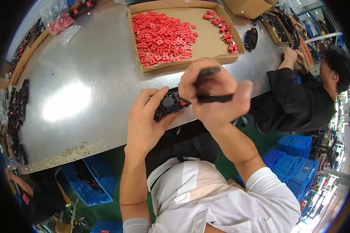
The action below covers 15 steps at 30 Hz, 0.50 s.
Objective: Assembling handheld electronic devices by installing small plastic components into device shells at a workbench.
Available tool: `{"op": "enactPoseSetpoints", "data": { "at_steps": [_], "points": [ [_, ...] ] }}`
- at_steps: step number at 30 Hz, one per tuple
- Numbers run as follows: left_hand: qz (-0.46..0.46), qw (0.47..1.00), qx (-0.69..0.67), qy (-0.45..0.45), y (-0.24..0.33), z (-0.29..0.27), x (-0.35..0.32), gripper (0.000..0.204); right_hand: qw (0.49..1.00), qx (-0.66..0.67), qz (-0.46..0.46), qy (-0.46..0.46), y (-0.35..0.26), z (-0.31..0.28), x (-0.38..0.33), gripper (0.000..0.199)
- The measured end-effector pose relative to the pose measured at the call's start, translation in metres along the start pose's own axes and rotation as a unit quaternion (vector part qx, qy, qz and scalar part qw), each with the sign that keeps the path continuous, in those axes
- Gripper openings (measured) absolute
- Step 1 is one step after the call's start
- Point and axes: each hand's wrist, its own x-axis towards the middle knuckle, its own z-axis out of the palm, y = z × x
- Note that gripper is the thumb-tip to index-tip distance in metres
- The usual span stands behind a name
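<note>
My left hand (143, 121) grips a small black housing with a round fan (168, 102) in it, just above the near edge of the metal table. A bit of red shows at the housing's right end. My right hand (212, 112) is closed around a tool with two black handles (217, 98), spread apart. Its working end is hidden behind the fingers, close to the housing's right end. The hand is partly smeared by motion, so whether the tool touches the housing cannot be made out.
Beyond my hands lies a shallow cardboard tray (144, 70) with many red square pieces and several red plug-like parts. Black assemblies (18, 105) line the table's left side. A black part (251, 39) rests right of the tray. A co-worker (295, 97) sits at the right. Blue crates (295, 163) stand below.
</note>
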Motion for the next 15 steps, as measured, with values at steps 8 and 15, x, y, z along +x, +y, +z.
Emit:
{"op": "enactPoseSetpoints", "data": {
  "at_steps": [8,15],
  "points": [
    [0.096,0.964,-0.009,-0.249,-0.004,-0.019,0.067,0.052,0.903,0.084,0.003,-0.420,-0.018,-0.031,0.037,0.080],
    [0.025,0.966,-0.043,-0.254,0.023,-0.005,0.087,0.050,0.887,0.088,0.000,-0.453,-0.028,-0.056,0.044,0.077]
  ]
}}
